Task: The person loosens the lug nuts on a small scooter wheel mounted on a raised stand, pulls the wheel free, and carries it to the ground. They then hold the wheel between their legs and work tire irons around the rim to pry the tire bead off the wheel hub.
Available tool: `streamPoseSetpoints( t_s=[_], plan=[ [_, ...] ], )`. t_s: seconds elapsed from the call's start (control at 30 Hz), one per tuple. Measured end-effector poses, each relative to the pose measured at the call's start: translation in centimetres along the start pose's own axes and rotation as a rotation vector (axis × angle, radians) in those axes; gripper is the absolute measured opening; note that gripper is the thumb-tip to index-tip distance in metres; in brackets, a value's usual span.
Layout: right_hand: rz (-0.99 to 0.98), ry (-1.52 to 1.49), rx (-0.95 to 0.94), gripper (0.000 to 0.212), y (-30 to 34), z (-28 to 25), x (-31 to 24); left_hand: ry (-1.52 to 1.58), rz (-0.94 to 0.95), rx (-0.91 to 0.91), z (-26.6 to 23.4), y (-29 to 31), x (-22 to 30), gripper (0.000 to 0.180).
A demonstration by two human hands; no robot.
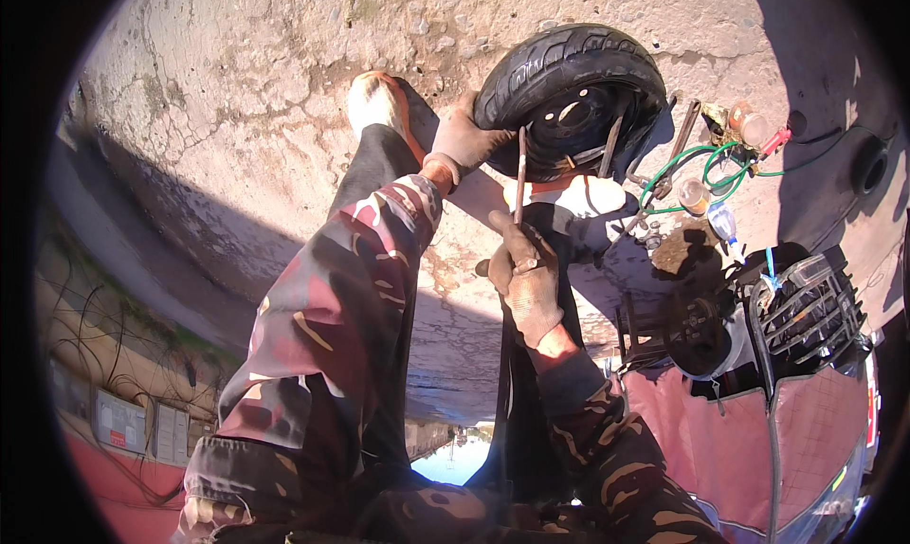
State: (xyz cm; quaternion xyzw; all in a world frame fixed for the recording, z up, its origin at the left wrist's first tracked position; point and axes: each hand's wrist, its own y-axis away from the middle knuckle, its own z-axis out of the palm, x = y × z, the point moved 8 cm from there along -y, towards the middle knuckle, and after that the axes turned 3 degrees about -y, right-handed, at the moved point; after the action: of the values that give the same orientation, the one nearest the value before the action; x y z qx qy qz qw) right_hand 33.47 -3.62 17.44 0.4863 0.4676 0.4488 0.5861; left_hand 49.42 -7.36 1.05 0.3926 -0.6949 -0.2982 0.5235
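A black tire (567, 59) on a dark wheel rim (557, 138) stands tilted on the ground at the upper middle, by my feet. My gloved left hand (464, 140) grips the tire's left edge, its thumb side toward the rim. Around a thin metal tire lever (521, 176) the fingers of my gloved right hand (527, 277) are closed, below the wheel. The lever's far end reaches the near edge of the tire and rim. A second tire lever (609, 148) juts out from the right part of the rim, with no hand on it. The left fingertips are partly hidden.
Right of the wheel lie a green hose (684, 208), metal bars (684, 132), small jars (695, 196) and a clear bottle (722, 222). A red-covered vehicle with a black rack (806, 307) stands at the lower right. Another tire (868, 168) lies farther right. My shoe (375, 102) is left of the wheel.
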Motion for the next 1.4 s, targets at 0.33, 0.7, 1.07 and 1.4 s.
streamPoseSetpoints(
  t_s=[0.33, 0.7, 1.07, 1.4],
  plan=[
    [-0.142, -0.078, -0.145, 0.027, -0.6, 3.7, 0.5, 0.015, -0.01, -0.006, 0.6, -0.1, -0.8, 0.078],
    [-0.132, 0.132, 0.109, 0.063, -7.1, -17.9, -19.6, 0.14, 0.115, -0.04, 1.5, -1.1, -2.6, 0.091],
    [-0.05, 0.163, -0.387, 0.05, -1.3, -14.5, -12.2, 0.153, 0.029, -0.222, 2.1, -1.5, -3.1, 0.088],
    [-0.078, -0.131, -0.2, 0.049, 0.1, -18.0, -8.9, -0.314, 0.361, 0.023, -1.8, -1.5, 12.0, 0.099]
  ],
)
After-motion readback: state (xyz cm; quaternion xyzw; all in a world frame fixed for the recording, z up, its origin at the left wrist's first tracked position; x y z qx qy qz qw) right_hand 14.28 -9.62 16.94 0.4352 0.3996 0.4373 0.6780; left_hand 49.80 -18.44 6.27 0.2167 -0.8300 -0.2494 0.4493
